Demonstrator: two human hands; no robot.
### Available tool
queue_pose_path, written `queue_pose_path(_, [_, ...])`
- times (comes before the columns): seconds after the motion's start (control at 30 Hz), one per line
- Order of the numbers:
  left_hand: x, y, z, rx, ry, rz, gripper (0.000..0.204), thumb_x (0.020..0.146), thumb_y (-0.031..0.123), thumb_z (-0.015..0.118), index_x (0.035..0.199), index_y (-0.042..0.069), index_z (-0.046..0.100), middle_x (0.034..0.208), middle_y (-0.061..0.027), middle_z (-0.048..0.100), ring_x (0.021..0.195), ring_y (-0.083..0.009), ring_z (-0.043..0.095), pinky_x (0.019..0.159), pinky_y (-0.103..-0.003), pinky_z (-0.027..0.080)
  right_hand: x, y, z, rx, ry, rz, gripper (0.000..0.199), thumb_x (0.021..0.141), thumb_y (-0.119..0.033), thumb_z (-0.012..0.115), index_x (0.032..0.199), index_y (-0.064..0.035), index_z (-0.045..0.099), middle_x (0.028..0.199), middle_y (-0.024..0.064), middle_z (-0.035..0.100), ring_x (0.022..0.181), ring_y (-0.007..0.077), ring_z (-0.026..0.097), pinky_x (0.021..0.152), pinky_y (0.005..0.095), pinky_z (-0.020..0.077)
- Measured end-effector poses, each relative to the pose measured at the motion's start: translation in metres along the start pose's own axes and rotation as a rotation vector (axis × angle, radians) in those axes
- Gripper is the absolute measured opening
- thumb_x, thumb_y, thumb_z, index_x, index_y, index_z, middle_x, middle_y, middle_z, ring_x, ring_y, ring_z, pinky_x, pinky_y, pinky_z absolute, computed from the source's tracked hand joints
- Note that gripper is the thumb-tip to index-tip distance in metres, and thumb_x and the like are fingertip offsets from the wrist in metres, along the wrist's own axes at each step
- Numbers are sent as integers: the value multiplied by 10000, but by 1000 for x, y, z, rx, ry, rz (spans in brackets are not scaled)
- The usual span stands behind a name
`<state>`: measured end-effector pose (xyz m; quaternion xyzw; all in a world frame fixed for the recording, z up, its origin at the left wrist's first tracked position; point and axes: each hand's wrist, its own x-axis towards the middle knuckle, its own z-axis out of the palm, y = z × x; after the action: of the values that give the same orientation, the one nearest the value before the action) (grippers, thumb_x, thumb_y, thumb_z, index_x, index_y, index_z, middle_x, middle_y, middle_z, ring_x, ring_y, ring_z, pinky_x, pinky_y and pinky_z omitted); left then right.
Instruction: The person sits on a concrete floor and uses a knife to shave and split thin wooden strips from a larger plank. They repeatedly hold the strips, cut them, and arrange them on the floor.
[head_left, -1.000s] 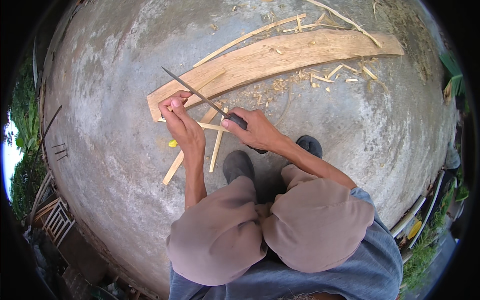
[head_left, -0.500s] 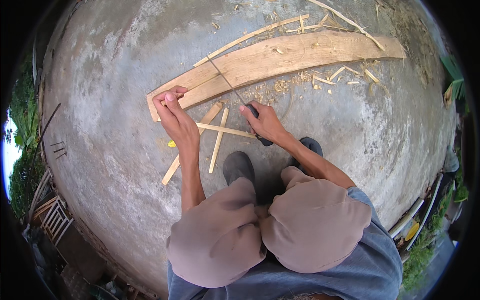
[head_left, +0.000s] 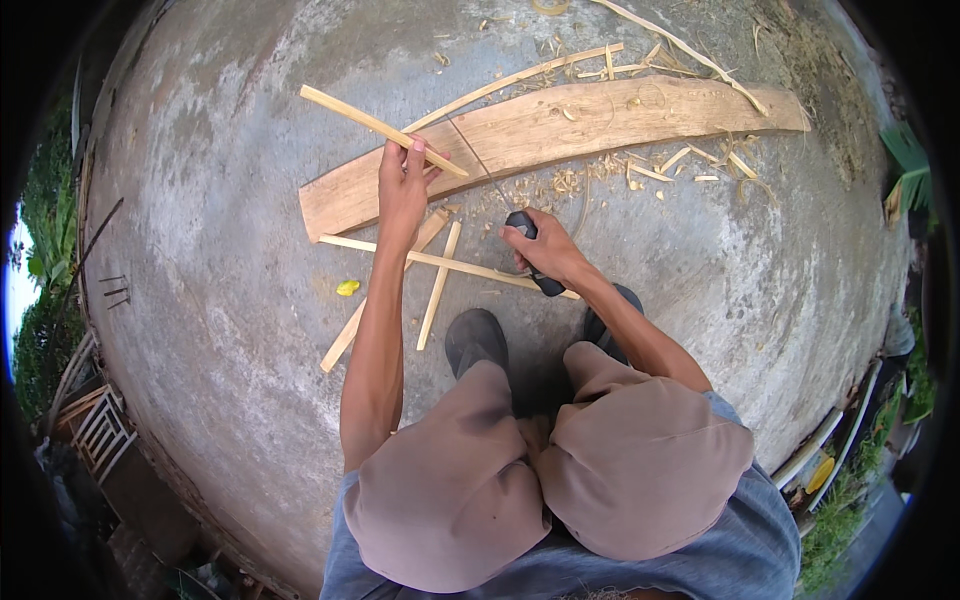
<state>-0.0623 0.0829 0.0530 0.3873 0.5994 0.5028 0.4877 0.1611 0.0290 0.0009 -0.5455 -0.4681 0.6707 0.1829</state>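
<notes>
My left hand is closed round a pale, narrow wood strip, held above the left part of a long plank. The strip slants from far left to near right. In my right hand is a tool with a thick black handle and a long, thin blade. The blade shows edge-on, so I cannot tell whether it is a knife or a saw. It points away and to the left, over the plank, and its tip lies just right of the held strip.
Loose strips lie crossed on the concrete near my feet, one long strip running under the tool handle. Shavings litter the plank's near side. Beyond it lie another long strip and a bent strip. A yellow scrap lies left.
My left hand has moved right and away from the plank's left end, and the strip in it has swung from pointing right and away to pointing left and away. My right hand has shifted slightly right.
</notes>
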Motion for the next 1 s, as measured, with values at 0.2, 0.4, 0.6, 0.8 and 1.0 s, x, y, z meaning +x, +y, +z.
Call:
queue_pose_path(0.2, [-57, 22, 8, -282, -172, -274, 283, 1111, 297, 495, 1149, 27, 573, 812, -21, 548, 621, -127, 569, 559, -303, 537, -13, -52, -31, -481, 253, -165, 359, 874, -307, 733, 1007, 14, 645, 885, 184, 707, 737, 347, 682, 706, 443, 533])
queue_pose_path(0.4, [-88, 44, 30, -294, -177, -385, 293, 1106, 303, 520, 1117, 18, 586, 682, 41, 426, 471, -23, 365, 390, -203, 291, -19, -64, -40, -756, 259, -530, 309, 867, -297, 758, 1011, -39, 667, 835, 198, 724, 808, 390, 715, 716, 475, 550])
queue_pose_path(0.6, [-122, 58, 30, -290, -212, -470, 307, 1107, 308, 518, 1087, 9, 587, 666, 56, 402, 457, -5, 317, 368, -191, 244, -3, -71, -62, -761, 452, -369, 271, 866, -297, 734, 993, -60, 711, 777, 185, 729, 726, 392, 713, 685, 478, 557])
queue_pose_path(0.8, [-139, 49, 26, -315, -156, -503, 312, 1107, 308, 518, 1080, 3, 583, 661, 57, 391, 446, -6, 305, 359, -195, 243, -21, -68, -57, -755, 308, -395, 266, 844, -293, 726, 963, -56, 712, 730, 189, 705, 717, 390, 714, 687, 486, 561])
queue_pose_path(1.0, [-152, 56, 25, -301, -200, -552, 327, 1111, 312, 502, 1117, -5, 583, 650, 59, 384, 443, -10, 312, 356, -196, 252, 13, -44, -85, -652, 483, -223, 325, 826, -298, 748, 979, -14, 713, 746, 199, 710, 724, 363, 720, 706, 484, 560])
